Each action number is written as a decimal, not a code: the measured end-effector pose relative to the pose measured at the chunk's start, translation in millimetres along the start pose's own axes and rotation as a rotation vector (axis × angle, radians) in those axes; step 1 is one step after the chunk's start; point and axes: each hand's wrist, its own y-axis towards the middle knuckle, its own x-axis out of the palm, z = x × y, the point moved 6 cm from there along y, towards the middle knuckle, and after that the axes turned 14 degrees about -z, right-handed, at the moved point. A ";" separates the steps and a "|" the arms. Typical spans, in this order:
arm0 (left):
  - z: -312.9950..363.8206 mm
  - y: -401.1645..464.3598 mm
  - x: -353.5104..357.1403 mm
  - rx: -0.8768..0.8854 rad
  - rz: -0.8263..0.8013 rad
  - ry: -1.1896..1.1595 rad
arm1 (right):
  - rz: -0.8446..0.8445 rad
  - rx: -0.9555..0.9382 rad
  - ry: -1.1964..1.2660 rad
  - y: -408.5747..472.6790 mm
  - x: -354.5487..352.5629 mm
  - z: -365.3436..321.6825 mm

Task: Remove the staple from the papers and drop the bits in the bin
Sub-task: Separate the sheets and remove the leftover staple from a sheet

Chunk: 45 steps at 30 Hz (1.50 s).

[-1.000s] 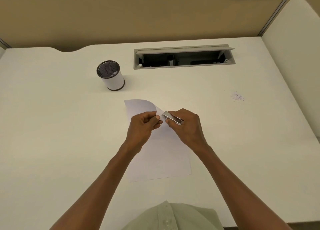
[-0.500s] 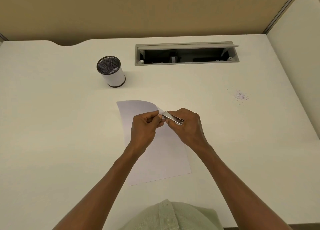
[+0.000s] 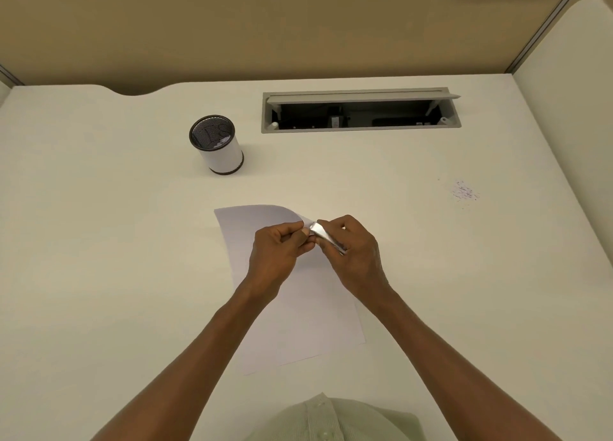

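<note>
Staple itself too small to see; it should sit at the lifted top right corner of the papers (image 3: 285,308), one stack lying mid-bench. Left hand (image 3: 282,245) pinches that curled corner. Right hand (image 3: 351,251) grips one metal staple remover (image 3: 326,236), its tip touching the corner. Since a second ago the hands have barely moved, tool still at the corner, only the view shifted; likely still prying, nothing freed yet. One bin (image 3: 217,144), a small mesh cup, stands upright well apart to the back left with scraps inside. One scatter of bits (image 3: 466,193) on the bench (image 3: 99,275) far right. One open cable tray (image 3: 361,110) at back.
</note>
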 end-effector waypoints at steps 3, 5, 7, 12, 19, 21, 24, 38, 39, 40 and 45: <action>-4.7 4.6 -1.6 -0.020 -0.017 0.032 | -0.023 -0.006 -0.091 0.8 3.5 5.0; -8.1 8.2 -3.3 -0.049 -0.023 0.015 | -0.015 0.125 0.167 1.3 9.7 15.6; -11.8 11.1 -4.1 -0.075 -0.026 0.008 | -0.007 0.168 0.238 -1.9 15.8 21.1; -21.4 13.0 -4.3 -0.111 -0.031 0.040 | -0.072 0.012 -0.137 -6.3 18.2 15.8; -35.6 17.8 -6.8 -0.226 -0.035 0.016 | -0.087 0.068 -0.032 -17.2 30.3 28.1; -38.9 21.0 -5.9 -0.272 -0.070 0.036 | -0.115 0.050 -0.145 -20.3 31.9 27.9; -39.6 27.8 -5.1 -0.341 -0.093 0.048 | -0.079 0.153 0.051 -21.2 34.0 33.0; -41.6 56.8 10.6 -0.460 -0.076 0.145 | -0.055 0.453 0.171 -13.3 44.2 59.2; -42.5 57.9 10.7 -0.461 -0.063 0.133 | -0.044 0.470 0.217 -12.5 43.0 60.1; -44.2 58.8 10.4 -0.465 -0.049 0.117 | -0.034 0.486 0.254 -11.7 42.0 60.1; -46.1 59.6 12.2 -0.490 -0.037 0.023 | 0.023 0.580 0.366 -9.0 44.8 61.1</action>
